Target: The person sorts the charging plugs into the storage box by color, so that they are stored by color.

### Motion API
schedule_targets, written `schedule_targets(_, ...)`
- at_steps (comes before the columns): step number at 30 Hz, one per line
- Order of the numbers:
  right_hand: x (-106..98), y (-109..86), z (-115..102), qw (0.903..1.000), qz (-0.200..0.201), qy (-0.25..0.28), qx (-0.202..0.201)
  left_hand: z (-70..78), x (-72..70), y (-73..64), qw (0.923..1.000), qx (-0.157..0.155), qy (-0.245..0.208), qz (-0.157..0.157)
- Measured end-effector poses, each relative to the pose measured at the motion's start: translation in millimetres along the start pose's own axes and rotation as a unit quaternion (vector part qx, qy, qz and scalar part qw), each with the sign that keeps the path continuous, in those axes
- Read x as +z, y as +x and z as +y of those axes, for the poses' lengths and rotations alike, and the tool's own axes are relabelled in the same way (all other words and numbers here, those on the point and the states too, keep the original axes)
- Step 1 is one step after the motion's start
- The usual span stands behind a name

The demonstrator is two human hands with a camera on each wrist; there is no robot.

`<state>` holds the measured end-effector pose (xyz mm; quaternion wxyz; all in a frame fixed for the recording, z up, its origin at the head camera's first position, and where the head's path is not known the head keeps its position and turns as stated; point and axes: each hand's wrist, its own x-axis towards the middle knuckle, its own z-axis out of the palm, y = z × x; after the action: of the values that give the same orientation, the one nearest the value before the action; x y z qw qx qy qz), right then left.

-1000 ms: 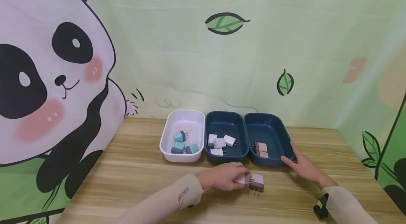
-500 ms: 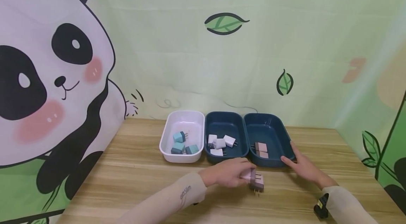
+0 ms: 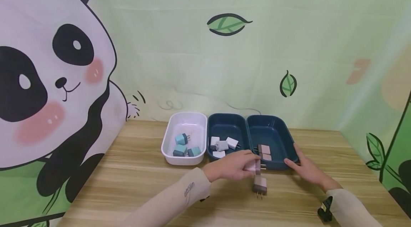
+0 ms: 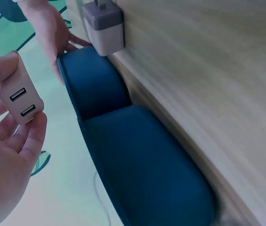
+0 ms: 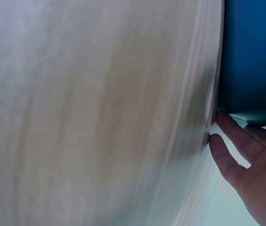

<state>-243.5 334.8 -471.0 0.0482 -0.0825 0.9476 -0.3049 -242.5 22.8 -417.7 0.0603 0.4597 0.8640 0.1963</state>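
Observation:
My left hand pinches a pink USB wall charger between thumb and fingers, close to the front of the right blue tray. Two USB ports show on the charger's face in the left wrist view; in the head view its metal prongs point right. Another pink charger stands on the table just below, prongs toward the front. At the right tray's front right corner, my right hand rests with fingers fairly straight along the wall. Inside that tray lie two pink chargers side by side.
A middle blue tray holds several white chargers. Left of it, a white tray contains 3 teal chargers. All three trays stand side by side on the wooden table, before a panda-printed backdrop.
My left hand has lifted the pink charger up and slightly right, away from the other pink charger on the table, to the right tray's front wall. My right hand has stayed in place.

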Motion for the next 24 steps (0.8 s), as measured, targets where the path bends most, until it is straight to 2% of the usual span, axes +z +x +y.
schedule_targets(8,0,1.1,5,1.0000,0.007,-0.003,-0.006,-2.9,-8.9,6.8,0.9996,-0.020,0.011,0.016)
schedule_targets(24,0,0.4,2,1.0000,0.000,-0.001,0.002,-20.0,-9.5,25.3,0.9980,-0.060,0.013,0.017)
